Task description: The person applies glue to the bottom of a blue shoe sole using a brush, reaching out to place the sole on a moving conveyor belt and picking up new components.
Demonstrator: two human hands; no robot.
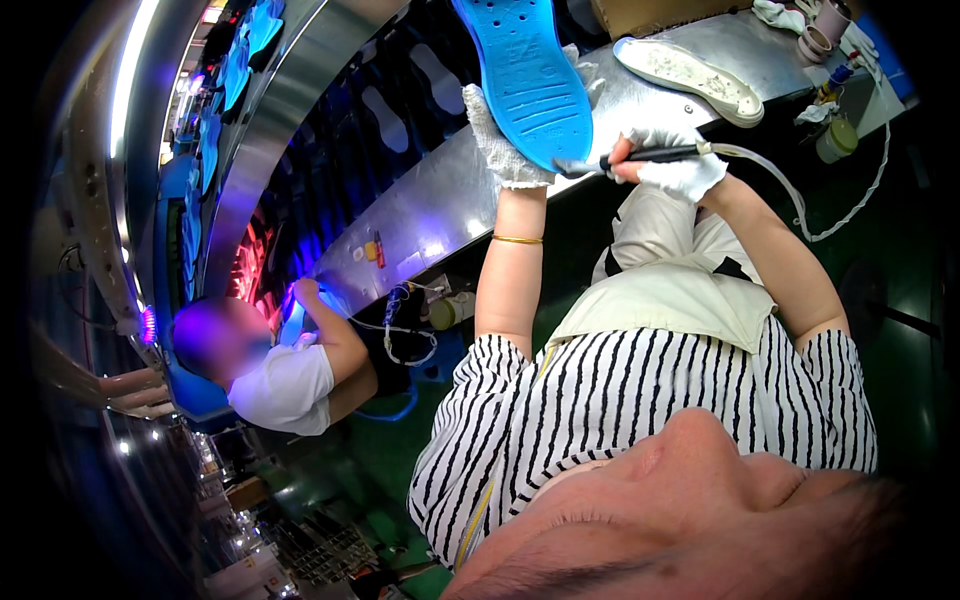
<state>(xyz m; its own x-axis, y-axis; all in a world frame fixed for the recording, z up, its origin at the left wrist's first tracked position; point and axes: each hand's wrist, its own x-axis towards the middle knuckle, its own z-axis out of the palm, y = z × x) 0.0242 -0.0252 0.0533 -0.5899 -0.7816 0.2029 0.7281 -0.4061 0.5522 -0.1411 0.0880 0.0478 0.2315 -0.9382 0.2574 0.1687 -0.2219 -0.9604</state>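
My left hand (492,142), in a white knit glove, is closed on a bright blue shoe sole (540,88) and holds it up over the bench edge. Grooves and small holes mark the sole's upward face. Between the fingers of my right hand (682,172) is a black-handled brush (660,154); that glove leaves the fingertips bare. The brush's tip touches or nearly touches the near end of the sole. From the back of its handle runs a clear hose (778,172). An off-white sole (690,78) lies on the bench, beyond my right hand.
A metal bench (425,200) runs along a conveyor carrying dark and blue soles (384,118). Farther left, a co-worker (290,385) handles a blue-lit piece. At the right are a pale green container (838,140) and looping tubing; a cardboard box (660,15) stands behind.
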